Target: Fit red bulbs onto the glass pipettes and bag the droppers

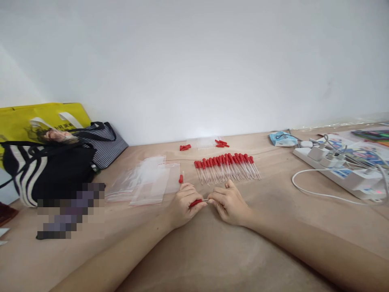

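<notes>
My left hand [187, 205] is closed on a red rubber bulb [196, 202], held between thumb and fingers. My right hand [226, 202] pinches a thin clear tube [206, 200] that meets the bulb; how far it reaches inside is hidden. Just beyond my left fingers are another red bulb [181, 178] and a short clear tube [183, 173]; I cannot tell if they touch the hand. A row of droppers [226, 160] with red bulbs and clear pointed tubes lies past my right hand.
Clear zip bags [148, 182] lie left of my hands. By the wall are loose red bulbs [222, 143] and clear tubes [206, 143]. A power strip [343, 174] with cables and a blue mask [282, 139] are right; a black bag [54, 172] stands left.
</notes>
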`<action>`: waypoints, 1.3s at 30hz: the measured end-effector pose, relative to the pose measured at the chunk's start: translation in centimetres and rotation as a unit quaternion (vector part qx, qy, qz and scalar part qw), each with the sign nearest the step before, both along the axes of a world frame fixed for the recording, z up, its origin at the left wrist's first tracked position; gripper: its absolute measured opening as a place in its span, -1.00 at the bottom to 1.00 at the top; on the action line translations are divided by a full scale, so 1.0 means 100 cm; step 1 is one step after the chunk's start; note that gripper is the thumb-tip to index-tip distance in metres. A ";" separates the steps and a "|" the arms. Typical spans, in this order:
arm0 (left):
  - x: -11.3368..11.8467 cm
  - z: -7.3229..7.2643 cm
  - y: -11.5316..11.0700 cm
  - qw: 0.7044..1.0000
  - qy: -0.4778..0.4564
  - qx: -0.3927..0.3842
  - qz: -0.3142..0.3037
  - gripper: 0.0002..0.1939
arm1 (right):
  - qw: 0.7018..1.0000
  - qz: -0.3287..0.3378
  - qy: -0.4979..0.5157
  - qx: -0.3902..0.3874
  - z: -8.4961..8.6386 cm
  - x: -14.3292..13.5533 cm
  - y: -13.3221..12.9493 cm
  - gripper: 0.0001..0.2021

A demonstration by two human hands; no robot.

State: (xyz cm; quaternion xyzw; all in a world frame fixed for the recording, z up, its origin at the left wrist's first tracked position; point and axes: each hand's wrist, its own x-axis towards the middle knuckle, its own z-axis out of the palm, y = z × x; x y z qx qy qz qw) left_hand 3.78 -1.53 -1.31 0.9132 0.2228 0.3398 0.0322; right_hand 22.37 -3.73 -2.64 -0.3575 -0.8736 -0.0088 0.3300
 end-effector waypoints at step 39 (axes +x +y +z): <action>0.013 0.028 0.010 0.764 -0.358 -0.517 0.148 -0.79 | 0.993 -0.008 0.067 -0.098 0.006 0.003 -0.008 -0.80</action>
